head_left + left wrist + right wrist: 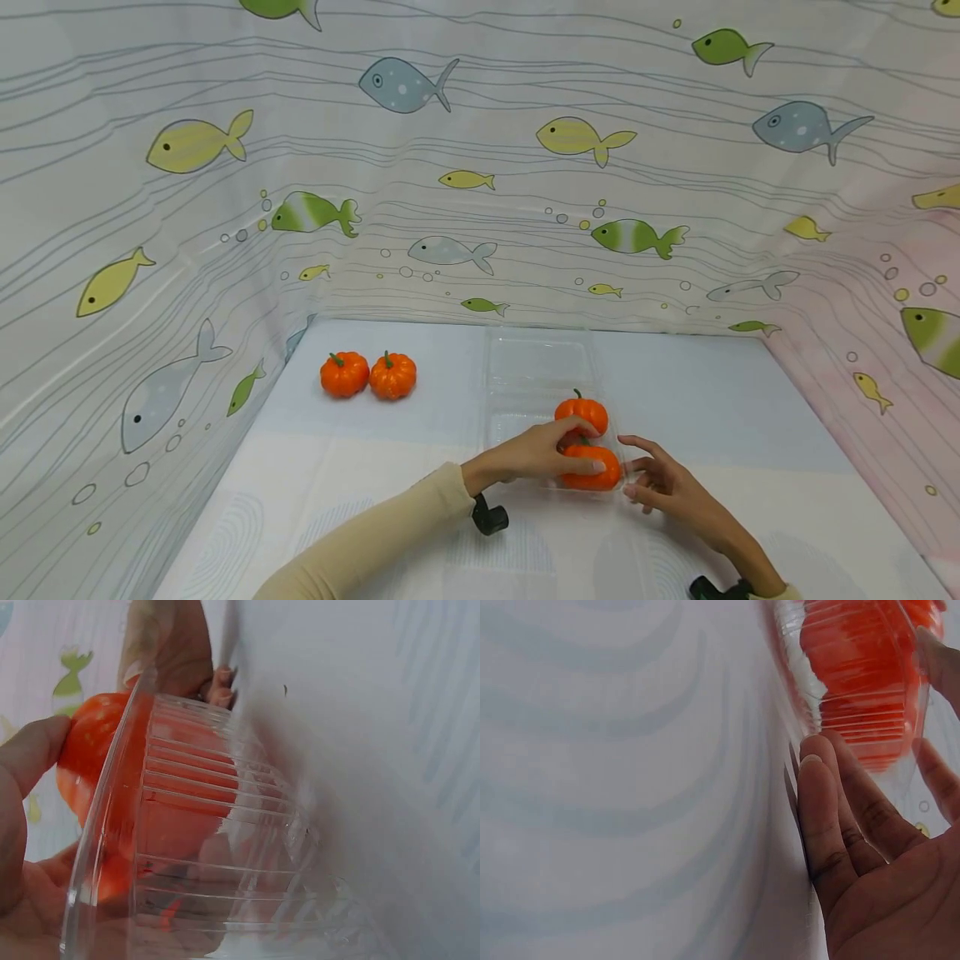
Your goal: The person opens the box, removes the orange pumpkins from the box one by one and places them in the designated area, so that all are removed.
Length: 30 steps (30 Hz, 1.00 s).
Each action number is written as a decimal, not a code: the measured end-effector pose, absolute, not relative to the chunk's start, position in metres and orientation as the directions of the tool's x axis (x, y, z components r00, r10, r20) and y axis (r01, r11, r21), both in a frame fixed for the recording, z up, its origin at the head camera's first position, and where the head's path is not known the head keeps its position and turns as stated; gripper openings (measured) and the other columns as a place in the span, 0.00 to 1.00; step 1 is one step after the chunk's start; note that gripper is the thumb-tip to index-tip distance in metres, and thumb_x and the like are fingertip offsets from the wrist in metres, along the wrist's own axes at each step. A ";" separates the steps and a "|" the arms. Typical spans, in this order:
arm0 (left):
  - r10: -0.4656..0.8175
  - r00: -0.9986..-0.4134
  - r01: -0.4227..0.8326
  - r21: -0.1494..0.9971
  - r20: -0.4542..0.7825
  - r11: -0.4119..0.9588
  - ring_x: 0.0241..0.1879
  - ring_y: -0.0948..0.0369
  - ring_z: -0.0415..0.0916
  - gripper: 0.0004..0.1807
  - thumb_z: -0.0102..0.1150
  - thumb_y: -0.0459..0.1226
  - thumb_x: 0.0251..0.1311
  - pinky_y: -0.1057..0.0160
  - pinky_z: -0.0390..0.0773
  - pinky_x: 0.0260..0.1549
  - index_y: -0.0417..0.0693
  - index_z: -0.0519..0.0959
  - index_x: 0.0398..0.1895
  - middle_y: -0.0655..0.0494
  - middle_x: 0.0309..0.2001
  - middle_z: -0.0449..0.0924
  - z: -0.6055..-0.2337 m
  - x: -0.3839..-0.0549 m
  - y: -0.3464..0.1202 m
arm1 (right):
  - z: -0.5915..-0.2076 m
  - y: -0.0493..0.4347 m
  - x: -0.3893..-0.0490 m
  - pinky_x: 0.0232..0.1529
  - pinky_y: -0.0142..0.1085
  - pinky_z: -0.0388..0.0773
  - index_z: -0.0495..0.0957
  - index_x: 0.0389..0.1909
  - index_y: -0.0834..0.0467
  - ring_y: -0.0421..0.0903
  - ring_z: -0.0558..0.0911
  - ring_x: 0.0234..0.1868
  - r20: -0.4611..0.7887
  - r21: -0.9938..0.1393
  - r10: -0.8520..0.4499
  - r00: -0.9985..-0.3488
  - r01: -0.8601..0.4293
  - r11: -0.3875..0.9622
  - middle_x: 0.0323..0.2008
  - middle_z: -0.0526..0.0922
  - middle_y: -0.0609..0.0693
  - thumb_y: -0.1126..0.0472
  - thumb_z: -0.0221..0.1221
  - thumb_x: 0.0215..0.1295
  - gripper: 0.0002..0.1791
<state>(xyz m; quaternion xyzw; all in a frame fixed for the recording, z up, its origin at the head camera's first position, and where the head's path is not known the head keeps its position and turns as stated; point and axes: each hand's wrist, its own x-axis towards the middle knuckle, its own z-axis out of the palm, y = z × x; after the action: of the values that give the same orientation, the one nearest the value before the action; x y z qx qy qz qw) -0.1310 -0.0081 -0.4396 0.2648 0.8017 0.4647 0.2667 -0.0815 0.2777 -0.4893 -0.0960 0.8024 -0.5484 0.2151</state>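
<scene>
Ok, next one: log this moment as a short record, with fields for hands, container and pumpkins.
left hand: grips the near pumpkin in the container
right hand: at the container's right side; contact unclear
container: clear plastic, lid open behind it
in container: near pumpkin, far pumpkin
table, left side: two more pumpkins, side by side

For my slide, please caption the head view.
Left hand holds a round orange pumpkin inside a clear plastic box; right hand alongside.

Fish-printed sheeting [510, 208] borders a pale, patterned tabletop [697, 392].
</scene>
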 end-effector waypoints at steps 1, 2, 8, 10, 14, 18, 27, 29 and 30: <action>0.675 -0.715 0.170 0.891 -0.183 0.422 0.50 0.66 0.74 0.29 0.68 0.55 0.64 0.63 0.77 0.48 0.58 0.75 0.65 0.66 0.52 0.77 -0.439 -0.131 -0.008 | -0.489 0.278 -0.081 0.39 0.42 0.85 0.54 0.80 0.44 0.56 0.83 0.43 -0.238 -0.922 -0.390 -0.889 0.081 0.379 0.59 0.77 0.61 0.56 0.64 0.72 0.41; 0.677 -0.712 0.164 0.894 -0.184 0.416 0.49 0.66 0.74 0.29 0.69 0.54 0.63 0.63 0.77 0.48 0.58 0.75 0.65 0.66 0.51 0.77 -0.439 -0.131 -0.008 | -0.489 0.277 -0.081 0.39 0.42 0.85 0.54 0.80 0.44 0.56 0.83 0.43 -0.238 -0.923 -0.390 -0.889 0.081 0.377 0.59 0.77 0.61 0.56 0.64 0.72 0.41; 0.675 -0.715 0.149 0.905 -0.180 0.399 0.46 0.65 0.74 0.30 0.75 0.52 0.57 0.66 0.78 0.43 0.58 0.77 0.62 0.65 0.48 0.76 -0.437 -0.131 -0.009 | -0.487 0.277 -0.080 0.39 0.42 0.85 0.54 0.80 0.45 0.55 0.83 0.43 -0.238 -0.925 -0.393 -0.888 0.084 0.370 0.59 0.77 0.62 0.56 0.64 0.72 0.41; 0.671 -0.721 0.149 0.907 -0.173 0.395 0.46 0.64 0.74 0.32 0.77 0.52 0.55 0.66 0.78 0.44 0.59 0.77 0.62 0.66 0.49 0.76 -0.436 -0.131 -0.009 | -0.487 0.277 -0.080 0.39 0.42 0.85 0.54 0.80 0.46 0.56 0.83 0.43 -0.233 -0.927 -0.399 -0.887 0.078 0.368 0.59 0.76 0.62 0.56 0.64 0.73 0.41; 0.667 -0.728 0.153 0.911 -0.158 0.382 0.48 0.64 0.74 0.36 0.80 0.51 0.51 0.66 0.79 0.47 0.58 0.75 0.63 0.66 0.51 0.75 -0.434 -0.130 -0.009 | -0.487 0.277 -0.080 0.39 0.42 0.85 0.54 0.80 0.46 0.56 0.83 0.43 -0.234 -0.928 -0.399 -0.887 0.080 0.365 0.59 0.76 0.63 0.56 0.64 0.72 0.41; 0.653 -0.739 0.149 0.904 -0.168 0.402 0.47 0.65 0.74 0.37 0.81 0.51 0.49 0.66 0.80 0.45 0.57 0.76 0.62 0.65 0.50 0.76 -0.431 -0.130 -0.011 | -0.488 0.277 -0.080 0.40 0.42 0.85 0.55 0.80 0.44 0.55 0.83 0.44 -0.242 -0.926 -0.386 -0.890 0.093 0.365 0.60 0.76 0.62 0.56 0.65 0.72 0.41; 0.653 -0.737 0.128 0.914 -0.173 0.386 0.46 0.65 0.77 0.32 0.79 0.51 0.50 0.66 0.81 0.43 0.58 0.80 0.59 0.67 0.47 0.79 -0.427 -0.132 -0.019 | -0.490 0.280 -0.080 0.39 0.40 0.84 0.53 0.81 0.46 0.55 0.83 0.43 -0.214 -0.933 -0.417 -0.883 0.059 0.354 0.58 0.78 0.62 0.58 0.62 0.74 0.40; 0.656 -0.737 0.127 0.919 -0.164 0.373 0.47 0.65 0.77 0.33 0.79 0.51 0.51 0.66 0.81 0.44 0.59 0.79 0.60 0.68 0.49 0.79 -0.426 -0.132 -0.021 | -0.491 0.280 -0.081 0.38 0.39 0.84 0.53 0.81 0.46 0.55 0.82 0.43 -0.210 -0.936 -0.424 -0.881 0.056 0.348 0.58 0.79 0.62 0.59 0.61 0.75 0.40; 0.654 -0.739 0.126 0.921 -0.160 0.368 0.48 0.65 0.77 0.33 0.79 0.51 0.51 0.66 0.81 0.44 0.59 0.79 0.61 0.68 0.49 0.79 -0.426 -0.132 -0.023 | -0.490 0.280 -0.081 0.38 0.39 0.84 0.53 0.81 0.47 0.55 0.82 0.42 -0.210 -0.936 -0.425 -0.881 0.056 0.347 0.58 0.79 0.62 0.59 0.61 0.75 0.40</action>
<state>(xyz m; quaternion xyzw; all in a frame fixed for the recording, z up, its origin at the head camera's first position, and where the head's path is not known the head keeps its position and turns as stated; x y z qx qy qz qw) -0.1323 -0.0225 -0.4262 0.2487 0.7844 0.5042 0.2618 -0.0807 0.2801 -0.4905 -0.1165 0.7922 -0.5592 0.2148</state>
